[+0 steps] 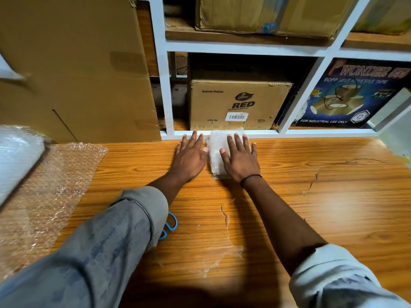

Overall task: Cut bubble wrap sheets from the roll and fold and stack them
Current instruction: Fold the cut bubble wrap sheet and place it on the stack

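A small folded stack of bubble wrap (216, 150) lies at the far edge of the wooden table (311, 196), against the white shelf frame. My right hand (241, 156) lies flat on top of it with fingers straight. My left hand (191, 154) lies flat on the table beside the stack's left edge, its thumb touching the wrap. At the far left the bubble wrap roll (15, 156) rests with its loose sheet (51, 185) spread over the table. Blue scissors (170, 225) show partly from under my left sleeve.
A white shelf unit (166, 90) stands behind the table with cardboard boxes (240, 105) and a dark tape carton (347, 94) inside. A large flat cardboard sheet (77, 70) leans at the back left. Thin plastic scraps (224, 254) lie on the table near me.
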